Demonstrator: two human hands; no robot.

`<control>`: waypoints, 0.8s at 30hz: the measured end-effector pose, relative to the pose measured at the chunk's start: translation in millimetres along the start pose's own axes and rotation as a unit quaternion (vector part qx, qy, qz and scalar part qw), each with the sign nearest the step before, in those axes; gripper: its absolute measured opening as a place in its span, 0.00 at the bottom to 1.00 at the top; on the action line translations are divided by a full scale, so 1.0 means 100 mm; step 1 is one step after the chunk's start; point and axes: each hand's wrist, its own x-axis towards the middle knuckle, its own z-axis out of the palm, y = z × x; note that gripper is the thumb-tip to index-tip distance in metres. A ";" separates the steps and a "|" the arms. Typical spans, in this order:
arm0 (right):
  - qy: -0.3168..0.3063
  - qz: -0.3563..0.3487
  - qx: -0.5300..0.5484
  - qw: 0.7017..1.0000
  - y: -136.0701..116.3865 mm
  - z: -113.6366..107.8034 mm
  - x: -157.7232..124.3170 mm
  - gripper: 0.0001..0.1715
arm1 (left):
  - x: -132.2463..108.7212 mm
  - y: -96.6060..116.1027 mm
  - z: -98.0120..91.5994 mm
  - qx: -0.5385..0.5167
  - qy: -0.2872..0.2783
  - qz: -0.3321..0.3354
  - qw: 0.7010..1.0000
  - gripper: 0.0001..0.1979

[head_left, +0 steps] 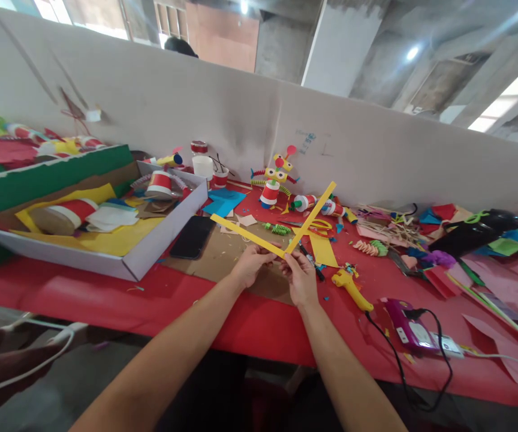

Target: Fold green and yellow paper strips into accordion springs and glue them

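Note:
Two yellow paper strips (pixel 310 217) meet in a V above a brown cardboard sheet (pixel 205 268). My left hand (pixel 253 264) pinches the strip that slants up to the left, close to the joint. At the joint itself, my right hand (pixel 300 277) grips the other strip, which rises to the right. Whether the ends are glued or only overlapped I cannot tell. Behind the hands lie a green folded paper spring (pixel 280 230), scissors with yellow handles (pixel 319 227) and a flat yellow paper piece (pixel 323 249).
A yellow glue gun (pixel 352 289) lies to the right, its cord near a purple power box (pixel 409 327). A black phone (pixel 192 237) rests beside a white box (pixel 151 255) of paper and cups. Paper-cup figures (pixel 270 193) stand against the partition. Coloured scraps (pixel 506 279) crowd the far right.

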 end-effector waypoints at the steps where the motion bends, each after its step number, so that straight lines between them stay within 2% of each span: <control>1: -0.002 0.003 0.002 1.000 0.00 0.00 0.00 0.13 | 0.00 0.00 0.01 -0.009 0.002 -0.008 1.000 0.14; 7: -0.028 -0.002 -0.009 1.000 0.02 0.00 0.00 0.11 | 0.00 -0.03 0.01 -0.017 0.006 -0.003 1.000 0.11; 16: -0.009 -0.033 -0.062 0.997 0.08 -0.02 0.02 0.12 | 0.02 -0.03 -0.02 0.058 0.007 0.012 0.998 0.15; 24: -0.028 -0.028 -0.078 0.996 0.07 0.01 -0.04 0.20 | 0.02 -0.04 0.00 0.030 0.040 0.019 0.999 0.17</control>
